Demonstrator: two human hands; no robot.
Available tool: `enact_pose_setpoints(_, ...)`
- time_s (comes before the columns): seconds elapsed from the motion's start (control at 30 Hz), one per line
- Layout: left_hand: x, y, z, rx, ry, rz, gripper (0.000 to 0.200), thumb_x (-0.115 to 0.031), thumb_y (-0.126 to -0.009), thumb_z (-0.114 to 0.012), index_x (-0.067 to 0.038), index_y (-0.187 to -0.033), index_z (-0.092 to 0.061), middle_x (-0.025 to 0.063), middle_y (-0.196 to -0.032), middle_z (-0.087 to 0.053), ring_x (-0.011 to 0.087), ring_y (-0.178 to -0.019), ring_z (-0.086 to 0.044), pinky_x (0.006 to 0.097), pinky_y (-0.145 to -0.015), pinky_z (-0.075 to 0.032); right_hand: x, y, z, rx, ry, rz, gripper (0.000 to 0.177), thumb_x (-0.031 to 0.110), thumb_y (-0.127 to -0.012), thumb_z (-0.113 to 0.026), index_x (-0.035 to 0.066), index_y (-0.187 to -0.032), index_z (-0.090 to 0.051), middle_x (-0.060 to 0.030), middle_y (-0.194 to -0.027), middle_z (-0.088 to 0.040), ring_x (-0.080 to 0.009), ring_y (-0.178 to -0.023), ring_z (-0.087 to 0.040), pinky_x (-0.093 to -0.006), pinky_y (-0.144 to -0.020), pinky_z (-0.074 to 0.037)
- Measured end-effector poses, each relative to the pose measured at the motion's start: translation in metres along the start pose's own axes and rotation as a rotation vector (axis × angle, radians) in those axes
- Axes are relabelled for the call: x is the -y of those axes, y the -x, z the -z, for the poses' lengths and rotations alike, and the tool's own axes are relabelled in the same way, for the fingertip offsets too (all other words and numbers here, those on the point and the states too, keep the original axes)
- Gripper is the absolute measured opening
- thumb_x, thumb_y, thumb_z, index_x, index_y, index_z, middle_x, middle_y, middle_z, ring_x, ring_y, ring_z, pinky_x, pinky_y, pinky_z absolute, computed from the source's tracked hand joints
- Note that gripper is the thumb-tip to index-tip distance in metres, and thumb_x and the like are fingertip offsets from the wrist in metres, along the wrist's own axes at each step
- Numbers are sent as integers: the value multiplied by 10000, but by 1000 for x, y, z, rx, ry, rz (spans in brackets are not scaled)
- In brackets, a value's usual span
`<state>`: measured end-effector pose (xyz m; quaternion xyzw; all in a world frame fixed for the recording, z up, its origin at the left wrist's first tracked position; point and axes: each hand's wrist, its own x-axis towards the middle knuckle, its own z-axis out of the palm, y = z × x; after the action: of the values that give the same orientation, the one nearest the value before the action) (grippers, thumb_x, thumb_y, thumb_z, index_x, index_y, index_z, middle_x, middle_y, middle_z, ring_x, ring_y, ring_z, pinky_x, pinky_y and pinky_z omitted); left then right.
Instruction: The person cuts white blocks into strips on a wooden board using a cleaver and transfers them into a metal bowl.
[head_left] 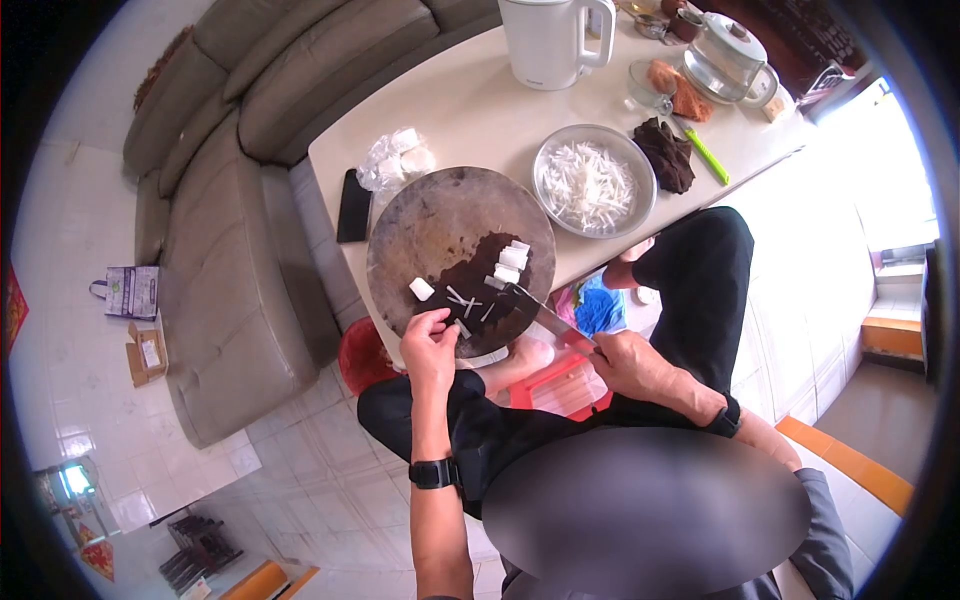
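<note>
A round wooden chopping board (420, 215) rests on the near end of a pale table (480, 110). Several white chunks (511, 259) and thin white strips (463, 299) lie on a dark wet patch of the board. My left hand (430, 345) pinches a white strip at the board's near edge. My right hand (628, 362) grips the handle of a knife (540, 312), whose blade lies across the board pointing toward the white chunks.
A metal plate (640, 165) of white shreds sits right of the board. Also on the table: a plastic bag of white chunks (397, 158), a black phone (353, 205), a white kettle (550, 40), a dark cloth (665, 152), a green peeler (706, 154). Grey sofa (230, 150) at left.
</note>
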<state>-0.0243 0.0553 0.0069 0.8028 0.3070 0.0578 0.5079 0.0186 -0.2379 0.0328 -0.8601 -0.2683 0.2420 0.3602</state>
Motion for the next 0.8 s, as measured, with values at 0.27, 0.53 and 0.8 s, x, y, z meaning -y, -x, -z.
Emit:
enact_pose_setpoints(0.27, 6, 16, -4, 5, -402, -498, 221, -3, -712, -690, 16, -930, -659, 141, -947, -621, 316, -874, -604, 368, -787, -479, 2, 1, 2, 8, 13, 1, 158, 119, -809, -560, -33, -768, -548, -242, -620, -560, -430, -625, -584, -493, -584, -466)
enact_pose_setpoints(0.53, 15, 30, -27, -251, -469, -599, 193, -67, -750, -675, -5, -932, -652, 115, -936, -598, 308, -869, -571, 402, -761, -467, 34, -18, 5, 57, 86, 61, 134, 97, -790, -560, -33, -765, -542, -239, -619, -573, -419, -628, -596, -493, -585, -466)
enact_pose_setpoints(0.8, 23, 32, -26, -258, -507, -683, 183, -68, -760, -669, -8, -931, -647, 122, -952, -601, 311, -856, -581, 405, -739, -478, 43, -38, -9, 92, 219, 203, 127, 111, -801, -558, -10, -775, -532, -205, -576, -554, -394, -563, -583, -483, -543, -461)
